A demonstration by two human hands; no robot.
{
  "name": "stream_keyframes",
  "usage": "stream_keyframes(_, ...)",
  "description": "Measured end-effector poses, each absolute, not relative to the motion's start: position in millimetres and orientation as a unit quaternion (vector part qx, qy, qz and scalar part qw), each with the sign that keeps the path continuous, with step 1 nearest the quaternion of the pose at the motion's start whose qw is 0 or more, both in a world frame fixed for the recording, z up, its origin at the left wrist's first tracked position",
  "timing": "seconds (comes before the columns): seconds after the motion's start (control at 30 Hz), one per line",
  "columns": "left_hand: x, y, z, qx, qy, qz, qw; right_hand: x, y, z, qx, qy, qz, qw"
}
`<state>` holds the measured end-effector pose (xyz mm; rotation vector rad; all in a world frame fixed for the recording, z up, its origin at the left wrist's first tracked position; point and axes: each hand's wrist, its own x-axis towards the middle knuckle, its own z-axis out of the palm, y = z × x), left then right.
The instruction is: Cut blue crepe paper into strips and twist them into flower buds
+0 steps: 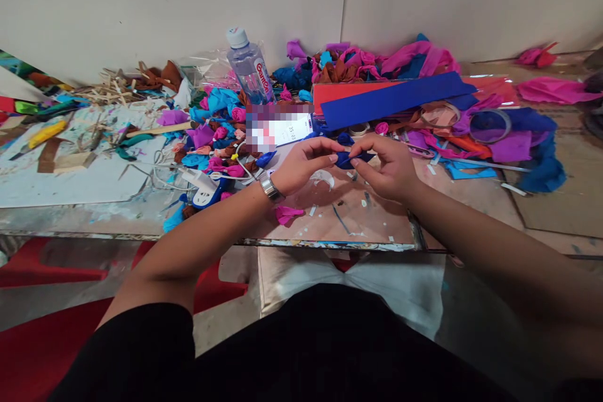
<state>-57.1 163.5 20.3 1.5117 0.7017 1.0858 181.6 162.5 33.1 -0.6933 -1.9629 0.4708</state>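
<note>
Between my two hands, just above the table's front part, is a small piece of dark blue crepe paper [344, 161], folded or bunched. My left hand [308, 163], with a metal watch at the wrist, pinches its left end between thumb and fingertips. The right end is pinched by my right hand [384, 166], thumb against curled fingers. Behind the hands lies a phone [293, 130] with a lit screen. Long dark blue paper strips [396, 100] rest on a red-orange sheet [330, 93] beyond my right hand. A pink paper scrap [288, 215] lies below my left hand.
A water bottle [252, 72] stands at the back among crumpled coloured paper pieces. Left of my hands are a power strip [206, 190] with cables and a white board [94, 179] bearing wood bits. At right lie tape rolls [490, 125] and cardboard [560, 201].
</note>
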Motion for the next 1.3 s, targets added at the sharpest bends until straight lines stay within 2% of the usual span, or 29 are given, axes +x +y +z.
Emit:
stream_keyframes(0.17, -53.8, 161.1, 17.2, 0.565, 0.296, 0.479, 0.603, 181.5, 162.3, 35.7, -0.247, -0.821, 0.171, 0.486)
stream_keyframes(0.43, -46.9, 155.4, 22.8, 0.517, 0.312, 0.495, 0.624, 178.8, 165.7, 32.2, -0.221, -0.830, 0.112, 0.499)
stream_keyframes(0.57, -47.7, 155.4, 25.1, 0.505, 0.301, 0.484, 0.649, 178.4, 164.8, 33.0, -0.221, -0.829, 0.121, 0.499)
stream_keyframes(0.93, -55.7, 160.6, 19.7, 0.610, 0.289, 0.464, 0.573, 178.1, 163.9, 32.5, -0.263, -0.805, 0.182, 0.499)
stream_keyframes(1.3, -54.2, 163.4, 23.3, 0.679, 0.263, 0.473, 0.496, 177.5, 166.0, 33.0, -0.244, -0.805, 0.183, 0.509)
